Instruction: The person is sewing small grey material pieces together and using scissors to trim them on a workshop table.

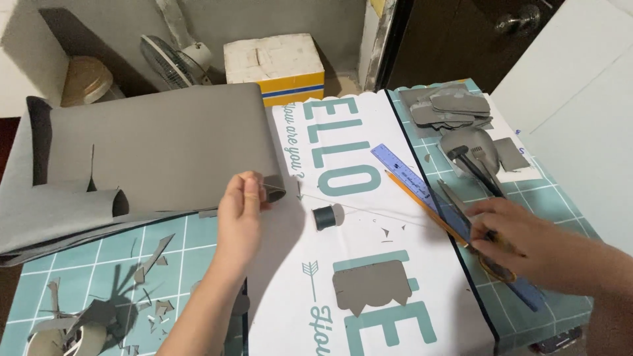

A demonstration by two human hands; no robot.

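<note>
Grey sheet material (158,142) pinched at its curled corner by left hand (242,211), fingers closed on it; right hand (521,240) flat over scissors (491,260) beside ruler (422,188); risk: thread spool (324,217) just beside could roll if sheet drags.

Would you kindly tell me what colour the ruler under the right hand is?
The ruler is blue, seen in the head view, beneath the right hand.
</note>
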